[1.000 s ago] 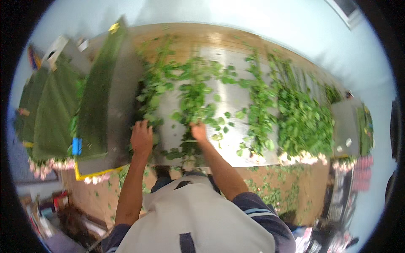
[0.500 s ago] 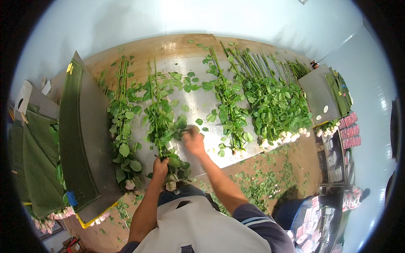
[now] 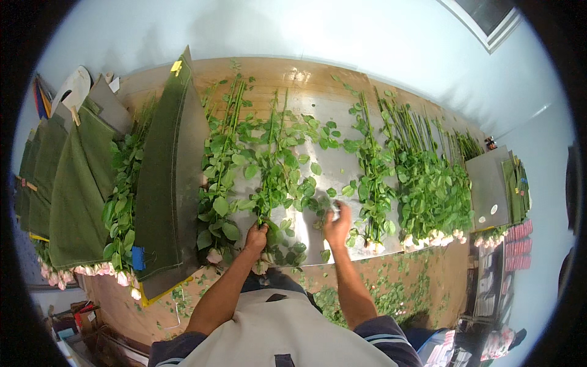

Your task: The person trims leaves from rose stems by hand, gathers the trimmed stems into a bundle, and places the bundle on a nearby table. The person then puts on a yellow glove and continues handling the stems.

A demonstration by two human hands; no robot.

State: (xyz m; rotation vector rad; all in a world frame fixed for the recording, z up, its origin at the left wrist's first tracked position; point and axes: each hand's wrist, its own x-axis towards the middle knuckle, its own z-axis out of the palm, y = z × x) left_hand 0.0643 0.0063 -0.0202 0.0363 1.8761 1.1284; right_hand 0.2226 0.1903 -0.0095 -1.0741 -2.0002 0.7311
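Observation:
A small bunch of pale roses [image 3: 274, 183] lies on the metal-topped table, stems pointing away and heads toward me. My left hand [image 3: 255, 238] is closed round its stems just above the heads, which hang at the near edge. To the right, my right hand [image 3: 337, 225] is over the bare metal, thumb and fingers apart with the bright surface showing between them. Loose leaves [image 3: 318, 203] lie near its fingertips. Another rose bunch [image 3: 223, 165] rests left of the held one, and a third bunch [image 3: 372, 177] lies right of my right hand.
A large rose pile [image 3: 431, 189] covers the table's right part. A green cloth-covered divider [image 3: 162, 177] stands at left, more cloth panels [image 3: 79, 189] and roses beyond it. A grey panel [image 3: 489, 189] stands at right. Fallen leaves [image 3: 391, 290] litter the floor.
The view has swung left, so the table appears farther right. My right hand has moved away from the held bunch, toward the right. My left hand keeps its hold on the stems.

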